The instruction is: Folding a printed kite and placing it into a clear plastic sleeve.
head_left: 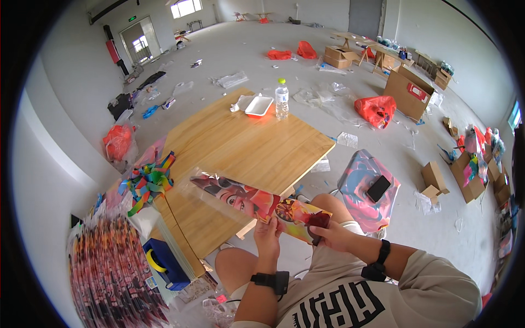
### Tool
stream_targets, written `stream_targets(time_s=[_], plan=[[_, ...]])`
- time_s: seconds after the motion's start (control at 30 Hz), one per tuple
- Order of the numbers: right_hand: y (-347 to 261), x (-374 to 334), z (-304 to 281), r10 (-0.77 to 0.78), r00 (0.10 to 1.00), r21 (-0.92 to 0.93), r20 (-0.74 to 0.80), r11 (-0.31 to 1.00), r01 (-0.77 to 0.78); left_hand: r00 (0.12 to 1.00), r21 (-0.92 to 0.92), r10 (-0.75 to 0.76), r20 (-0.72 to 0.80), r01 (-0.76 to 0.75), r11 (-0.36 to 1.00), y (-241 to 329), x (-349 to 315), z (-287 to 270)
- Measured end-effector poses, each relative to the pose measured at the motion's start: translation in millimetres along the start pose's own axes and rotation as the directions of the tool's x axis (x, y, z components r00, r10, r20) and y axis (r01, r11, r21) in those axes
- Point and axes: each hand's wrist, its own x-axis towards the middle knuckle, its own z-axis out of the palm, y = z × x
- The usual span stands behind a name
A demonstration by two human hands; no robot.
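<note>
At far left, a stack of printed kite packs (109, 273) fills the lower corner, with a blue tape dispenser (167, 262) beside it and a bundle of multicoloured streamers (147, 183) lying on the near left corner of the wooden bench (240, 147). A long kite with a cartoon print in a clear sleeve (246, 202) runs from upper left to lower right, held in the air above the bench's near edge and the person's knees. The left hand (267, 232) grips the sleeve's lower edge near its middle, fingers curled around it from below. The right hand (331, 236) pinches the kite's lower right end, thumb on top against a dark patch. Both wrists wear black bands. At the bench's far end stand a red-and-white tray (259, 106) and a plastic bottle (281, 99). To the right, a phone (378, 188) lies on a stool with a patterned cover (363, 191).
</note>
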Motion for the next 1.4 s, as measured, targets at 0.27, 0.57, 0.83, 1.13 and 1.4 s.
stream_targets(time_s=[0.27, 0.57, 0.83, 1.13, 1.4], plan=[[7.3, 18.0, -12.5, -0.078, 0.992, 0.132, -0.099, 0.987, 0.09, 0.984, 0.1, -0.166, 0.062, 0.159, 0.982, -10.1, -3.7, -9.3], [8.4, 23.2, -25.4, -0.111, 0.984, 0.127, -0.136, 0.984, 0.128, 0.959, 0.153, -0.236, 0.159, 0.212, 0.965, -9.1, -7.6, -1.5], [1.3, 12.5, -0.2, -0.082, 0.979, 0.104, -0.187, 0.989, 0.103, 0.973, 0.053, -0.147, 0.18, 0.139, 0.989, -9.7, -8.7, 4.8], [6.1, 16.7, -2.1, -0.099, 0.987, 0.149, -0.129, 0.982, 0.118, 0.95, -0.026, -0.187, 0.251, 0.2, 0.98, -23.0, -3.0, -16.7], [9.6, 19.3, -15.1, -0.099, 0.985, 0.112, -0.138, 0.987, 0.115, 0.919, -0.106, -0.325, 0.225, 0.354, 0.929, 0.5, -11.1, 5.4]])
